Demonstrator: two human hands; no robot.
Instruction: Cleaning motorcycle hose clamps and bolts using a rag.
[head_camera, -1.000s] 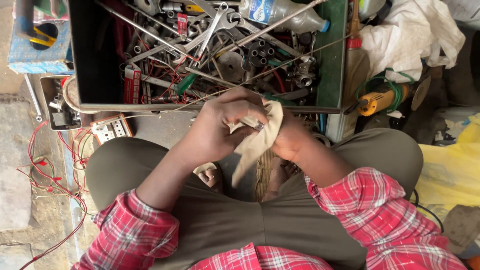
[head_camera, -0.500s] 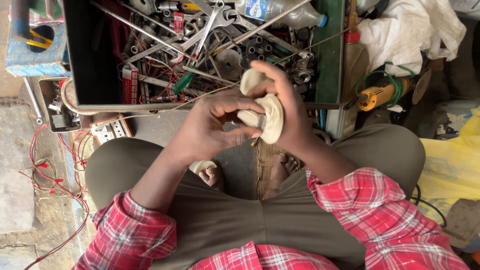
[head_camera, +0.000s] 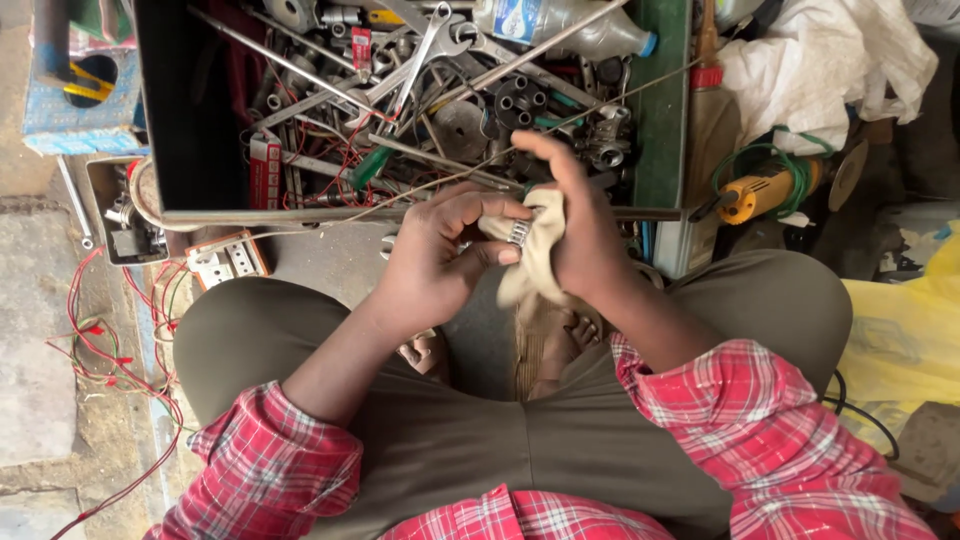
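Seated person, head view looking down at lap. Left hand (head_camera: 435, 255) curled shut, thumb and fingertips pinching a small ribbed metal part (head_camera: 518, 232), silvery, ring- or bearing-like; exact kind too small to tell. Right hand (head_camera: 575, 235) closed around a beige cloth (head_camera: 530, 255), wrapping it against the metal part from 3 o'clock; index finger raised toward 11 o'clock, the other fingers folded on the cloth. Cloth tail hangs down toward 6 o'clock, blurred. Both hands touch at the part, held above the near edge of an open metal toolbox (head_camera: 200, 215).

Toolbox sits at 12 o'clock of the hands, packed with spanners (head_camera: 420, 55), rods, sockets, red wires, a green-handled screwdriver (head_camera: 368, 168). Clear plastic bottle (head_camera: 560, 25) with blue cap lies at the box's far rim, 12 o'clock. Yellow angle grinder (head_camera: 755, 195) with green cord at 3 o'clock, near but apart from the right hand. White plastic sheet (head_camera: 830, 65) at 2 o'clock. Yellow bag (head_camera: 900, 330) at 4 o'clock. White switch socket plate (head_camera: 222, 260) at 9 o'clock, just beside the left knee; tangle of red and green wires (head_camera: 100, 340) farther at 8 o'clock on the concrete floor. Blue carton (head_camera: 75, 95) at 10 o'clock. Red plaid sleeves rolled at both forearms, olive trousers, bare foot (head_camera: 555, 340) visible at 6 o'clock below the hands.
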